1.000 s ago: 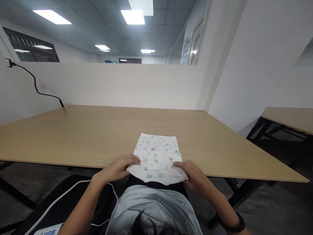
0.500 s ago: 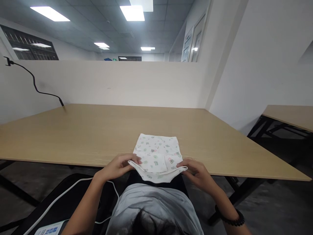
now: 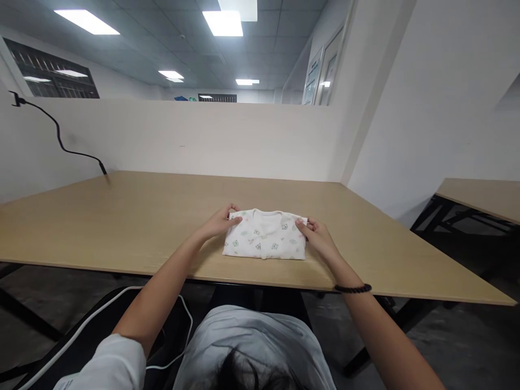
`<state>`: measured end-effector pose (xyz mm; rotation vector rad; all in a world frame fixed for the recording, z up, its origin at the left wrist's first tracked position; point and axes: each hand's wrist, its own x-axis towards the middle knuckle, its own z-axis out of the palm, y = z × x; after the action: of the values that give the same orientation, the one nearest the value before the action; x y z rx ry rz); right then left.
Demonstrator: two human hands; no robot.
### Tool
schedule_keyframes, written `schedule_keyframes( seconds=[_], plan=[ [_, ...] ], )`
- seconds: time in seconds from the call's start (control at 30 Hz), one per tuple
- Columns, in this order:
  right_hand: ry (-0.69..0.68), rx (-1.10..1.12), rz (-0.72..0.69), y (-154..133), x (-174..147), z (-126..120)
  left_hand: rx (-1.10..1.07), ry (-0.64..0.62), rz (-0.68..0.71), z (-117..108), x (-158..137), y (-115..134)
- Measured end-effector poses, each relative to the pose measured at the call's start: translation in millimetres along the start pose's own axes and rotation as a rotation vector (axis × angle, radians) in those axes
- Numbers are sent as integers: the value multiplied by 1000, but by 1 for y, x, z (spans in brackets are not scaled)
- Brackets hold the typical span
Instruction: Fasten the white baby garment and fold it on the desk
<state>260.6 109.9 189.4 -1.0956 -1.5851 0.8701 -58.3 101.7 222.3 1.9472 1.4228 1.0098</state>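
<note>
A white baby shirt [image 3: 264, 238] with small printed figures lies folded into a wide rectangle close to the table's front edge. Its rounded neckline faces up at the far side. My left hand [image 3: 222, 221] pinches the far left corner, thumb on top and fingers behind. At the far right corner, my right hand [image 3: 319, 234] grips the cloth the same way. The fingertips beneath and behind the fabric are partly hidden.
The wooden table [image 3: 162, 216] reaches back to a low white partition [image 3: 227, 138]. A black flexible holder [image 3: 60, 138] rises at the far left. A white cable [image 3: 91, 319] hangs by my left side. Another table [image 3: 483, 195] stands at the right.
Both hands moved forward, away from my body, carrying the near edge of the shirt over to the far side. The shirt is now folded shorter, and its neckline has come into view.
</note>
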Motion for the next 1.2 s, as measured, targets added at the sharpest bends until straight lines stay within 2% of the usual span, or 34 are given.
schedule_keyframes(
  seconds=[0.1,0.2,0.3,0.37,0.43,0.5,0.57,0.63,0.73,0.87,0.97,1.07,1.2],
  plan=[
    [-32,-184,79,16,21,6,66,-77,-112,5,17,-19],
    [0,-477,105,27,23,10,126,-67,-122,12,16,-32],
    [91,-717,-48,24,13,16,297,100,15,21,-3,-27],
    [90,-781,-202,18,3,24,423,151,153,31,-21,-15],
    [4,-804,-295,10,-7,34,485,67,278,45,-38,-1],
    [-113,-844,-294,4,-15,46,528,-26,325,61,-53,9],
    [-223,-903,-210,1,-22,57,574,-87,286,74,-62,12],
    [-322,-953,-121,2,-27,64,607,-134,188,83,-67,10],
    [-406,-992,-95,5,-31,68,630,-160,60,88,-69,5],
    [-359,-957,-165,3,-32,64,656,-122,-6,86,-71,6],
    [-230,-946,-223,3,-32,56,659,-108,-86,81,-73,8],
    [-118,-953,-144,8,-35,46,637,-101,-138,73,-79,4],
    [-208,-915,-17,18,-42,36,578,-35,-157,62,-90,-6]
  ],
)
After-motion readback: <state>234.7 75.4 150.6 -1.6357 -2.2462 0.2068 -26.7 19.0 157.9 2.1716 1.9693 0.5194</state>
